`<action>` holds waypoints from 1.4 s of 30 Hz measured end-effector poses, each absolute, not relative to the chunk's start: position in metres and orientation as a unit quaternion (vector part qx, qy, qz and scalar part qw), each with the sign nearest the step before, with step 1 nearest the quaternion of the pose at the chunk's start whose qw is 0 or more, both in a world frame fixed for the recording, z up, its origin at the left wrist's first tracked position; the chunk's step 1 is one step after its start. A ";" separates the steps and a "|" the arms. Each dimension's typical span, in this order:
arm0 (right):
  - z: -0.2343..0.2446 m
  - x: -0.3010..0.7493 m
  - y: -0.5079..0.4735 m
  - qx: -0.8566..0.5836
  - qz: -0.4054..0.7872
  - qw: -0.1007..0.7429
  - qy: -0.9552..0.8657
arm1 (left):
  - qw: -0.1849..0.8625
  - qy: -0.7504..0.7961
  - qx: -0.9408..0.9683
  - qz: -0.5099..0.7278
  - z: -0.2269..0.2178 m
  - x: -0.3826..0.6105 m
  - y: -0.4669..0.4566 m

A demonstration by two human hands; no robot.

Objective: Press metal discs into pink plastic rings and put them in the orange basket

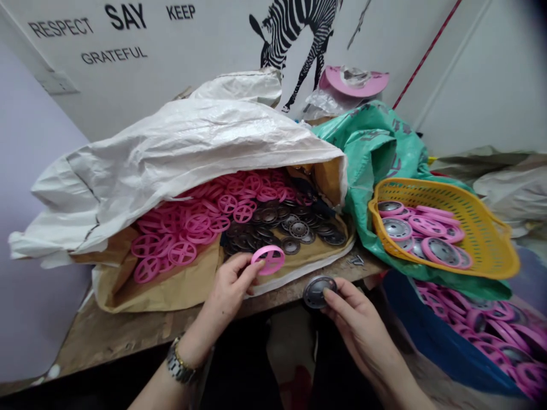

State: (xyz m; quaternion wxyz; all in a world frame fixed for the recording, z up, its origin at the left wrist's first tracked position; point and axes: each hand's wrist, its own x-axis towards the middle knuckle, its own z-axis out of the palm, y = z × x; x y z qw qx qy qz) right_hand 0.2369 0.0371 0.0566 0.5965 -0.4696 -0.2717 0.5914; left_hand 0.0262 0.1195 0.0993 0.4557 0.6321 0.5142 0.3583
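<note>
Between the thumb and fingers of my left hand (233, 287) is a pink plastic wheel ring (276, 266) with crossed spokes, held tilted at the sack's front edge. My right hand (356, 310) pinches a dark grey wheel cover disc (315, 289) by its right side, over the table edge. The ring and the disc are apart. Behind them, a white sack (200, 134) lies with its mouth toward me. Inside it are a heap of pink rings (199, 223) on the left and a pile of dark discs (273, 219) on the right.
A yellow basket (491, 228) at right holds pink rings fitted with grey discs. Below it, a blue container (444, 339) holds many similar pieces. A green bag (359, 154) lies beside the sack. Small metal pins (355, 260) rest on the wooden table (128, 336).
</note>
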 end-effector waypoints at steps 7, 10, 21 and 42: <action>0.057 0.236 0.034 -0.468 0.574 0.615 -0.270 | 0.690 0.456 0.414 0.382 0.080 0.052 0.084; 0.051 0.237 0.034 -0.484 0.556 0.608 -0.295 | 0.695 0.456 0.411 0.375 0.076 0.058 0.076; 0.036 0.229 0.031 -0.519 0.480 0.581 -0.404 | 0.679 0.431 0.484 0.345 0.064 0.074 0.060; 0.050 0.234 0.023 -0.532 0.477 0.511 -0.477 | 0.600 0.408 0.611 0.317 0.060 0.075 0.049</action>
